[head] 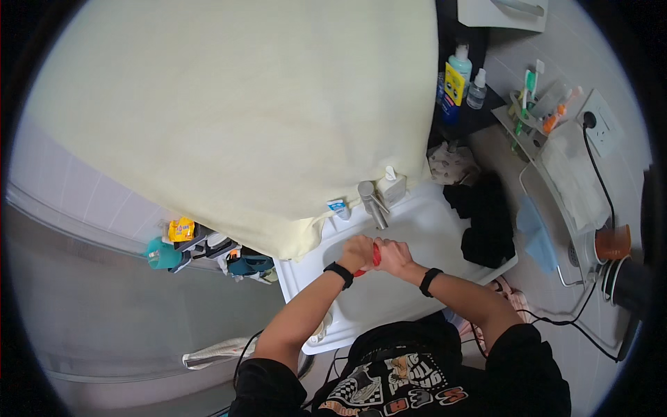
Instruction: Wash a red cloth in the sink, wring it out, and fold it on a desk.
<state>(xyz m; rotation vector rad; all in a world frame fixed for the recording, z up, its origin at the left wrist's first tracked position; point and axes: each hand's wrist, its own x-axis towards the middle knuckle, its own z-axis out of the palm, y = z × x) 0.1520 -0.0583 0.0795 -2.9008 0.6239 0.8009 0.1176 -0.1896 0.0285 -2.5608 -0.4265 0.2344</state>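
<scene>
Side by side over the white washbasin (437,234), my left hand (358,252) and my right hand (394,255) both grip a red cloth (376,254). Only a strip between the hands and a bit below my left hand show; the rest of it is hidden by my fingers. Just beyond my hands stands a metal faucet (373,204), its spout pointing towards them. Whether water runs from it, I cannot tell. Each wrist wears a black band.
Behind the faucet are a soap dispenser (392,188) and a white-and-blue tube (338,209). Black fabric (484,224) lies over the basin's right side. A pale cloth (260,104) hangs behind. A wall shelf (552,177) at right holds toothbrushes; a blue face mask (536,234) hangs below it.
</scene>
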